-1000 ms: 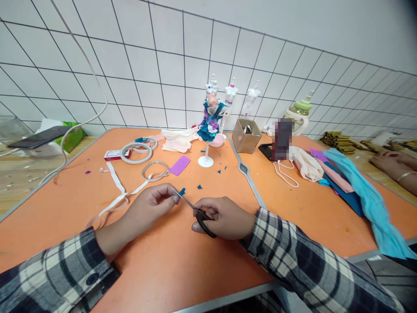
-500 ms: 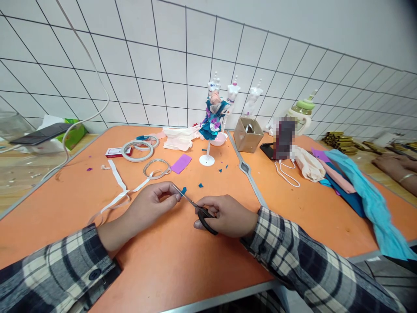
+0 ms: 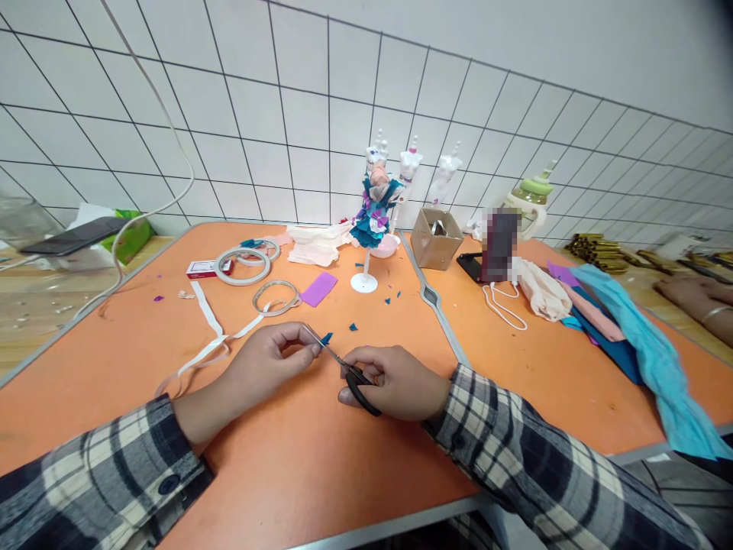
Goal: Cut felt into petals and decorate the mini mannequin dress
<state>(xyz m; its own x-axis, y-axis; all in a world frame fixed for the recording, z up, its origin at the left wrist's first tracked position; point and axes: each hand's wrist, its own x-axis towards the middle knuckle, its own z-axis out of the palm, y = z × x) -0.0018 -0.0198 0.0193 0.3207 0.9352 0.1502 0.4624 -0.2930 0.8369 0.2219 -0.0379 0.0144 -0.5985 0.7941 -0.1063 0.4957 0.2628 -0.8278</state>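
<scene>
My right hand (image 3: 395,383) is closed around the black handles of a pair of scissors (image 3: 362,391), whose blades point up and to the left. A small dark teal paper scrap (image 3: 326,339) shows at the blades, by my left fingertips. My left hand (image 3: 280,355) is closed in a pinch at that scrap, and the scissor tips lie against its fingers. Past my hands stands a small white dress form wearing a teal, purple and pink crepe-paper dress (image 3: 375,221). Another teal scrap (image 3: 353,327) lies on the table just beyond the blades.
Rolls of double-sided tape (image 3: 276,298) and a purple paper piece (image 3: 319,289) lie to the left. A cardboard box (image 3: 436,241), a propped phone (image 3: 501,244) and folded crepe paper (image 3: 658,344) occupy the right. Another person's hands (image 3: 695,294) rest at the far right.
The teal scrap at the blades sits slightly farther right and its shape looks different. My left fingertips have shifted a little toward the right; the scissors stay nearly in place.
</scene>
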